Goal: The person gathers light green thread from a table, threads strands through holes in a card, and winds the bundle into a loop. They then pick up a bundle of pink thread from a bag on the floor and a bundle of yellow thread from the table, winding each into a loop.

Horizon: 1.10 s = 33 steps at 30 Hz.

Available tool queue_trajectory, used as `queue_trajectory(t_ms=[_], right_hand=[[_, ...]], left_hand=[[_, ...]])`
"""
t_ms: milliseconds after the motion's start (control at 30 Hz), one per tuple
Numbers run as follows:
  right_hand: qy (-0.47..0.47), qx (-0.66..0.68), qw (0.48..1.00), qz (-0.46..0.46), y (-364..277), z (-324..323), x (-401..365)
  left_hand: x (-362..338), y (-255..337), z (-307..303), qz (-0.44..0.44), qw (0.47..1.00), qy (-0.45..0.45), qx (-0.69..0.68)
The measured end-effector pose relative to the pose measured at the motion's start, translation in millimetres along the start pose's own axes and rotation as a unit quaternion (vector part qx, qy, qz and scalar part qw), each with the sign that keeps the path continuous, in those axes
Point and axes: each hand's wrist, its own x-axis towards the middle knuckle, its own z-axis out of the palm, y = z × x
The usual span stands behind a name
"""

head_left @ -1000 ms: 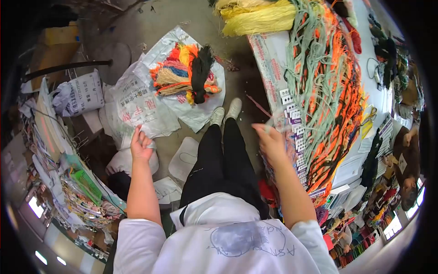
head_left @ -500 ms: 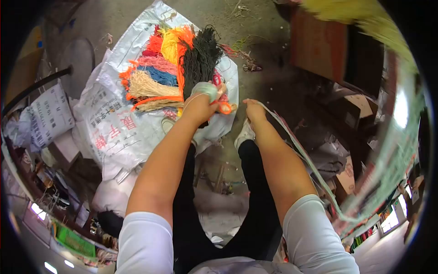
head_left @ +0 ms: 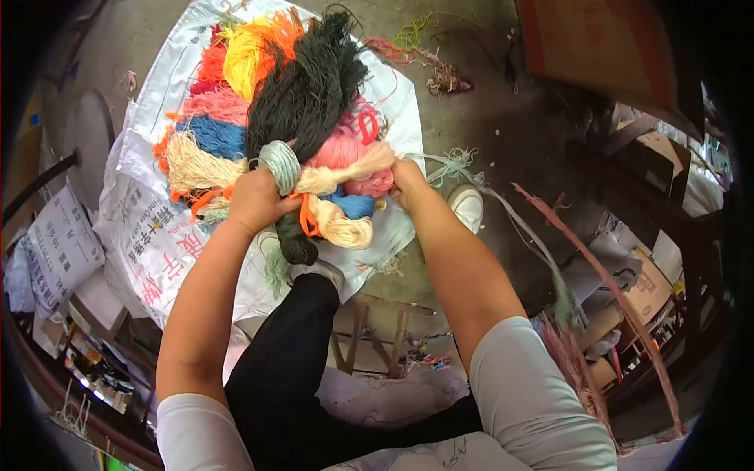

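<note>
Pale green yarn, gathered in a thick hank (head_left: 280, 166), is clasped by the left hand (head_left: 263, 196), with the coil bent across the upper side of the curled fingers and its short length slanted from upper left to lower right. Thumb and fingers are brought together around it, low over the bundles spread on a white printed sack (head_left: 404, 118). By the right hand (head_left: 407, 180), drawn in with its fingers curled, the near end of a cream hank (head_left: 353, 169) is met; whether that end or only a strand is pinched cannot be told, since the fingertips are hidden. Pale green strands (head_left: 452, 162) are seen spreading rightward from beside that hand. The gap between the hands is largely bridged by the cream hank, its long axis laid crosswise and tipped slightly upward toward the right. The green hank is thus set to the left of the right hand, and the left is by far the nearer. Just above the left hand a black hank (head_left: 306, 86) is fanned upward, while beside its thumb an orange tie (head_left: 308, 218) is looped over cream yarn.
</note>
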Motion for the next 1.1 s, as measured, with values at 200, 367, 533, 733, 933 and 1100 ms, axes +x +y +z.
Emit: queue_trajectory(t_ms=[200,367,533,733,933,1100], right_hand=[[-0.086,0.097,0.991,0.017,-5.8,16.8,-18.7],[-0.211,0.134,0.966,-0.063,-18.9,16.2,-36.2],[-0.206,0.075,0.975,-0.016,-30.0,10.8,-29.8],[-0.088,0.182,0.979,-0.008,-40.4,16.6,-5.7],[-0.062,0.186,0.979,-0.057,-75.7,44.4,7.5],[-0.098,0.157,0.964,-0.189,-146.0,81.7,5.7]], left_hand=[[-9.8,-14.9,20.0,-0.002,0.999,0.011,0.048],[-18.7,-6.8,13.4,-0.013,0.999,-0.018,0.030],[-21.9,-7.3,16.9,-0.039,0.999,-0.023,0.028],[-20.1,-6.6,16.5,-0.066,0.996,-0.042,0.045],[-17.7,6.5,5.5,-0.058,0.998,-0.026,0.025],[-16.1,6.1,14.4,-0.032,0.997,-0.018,0.064]])
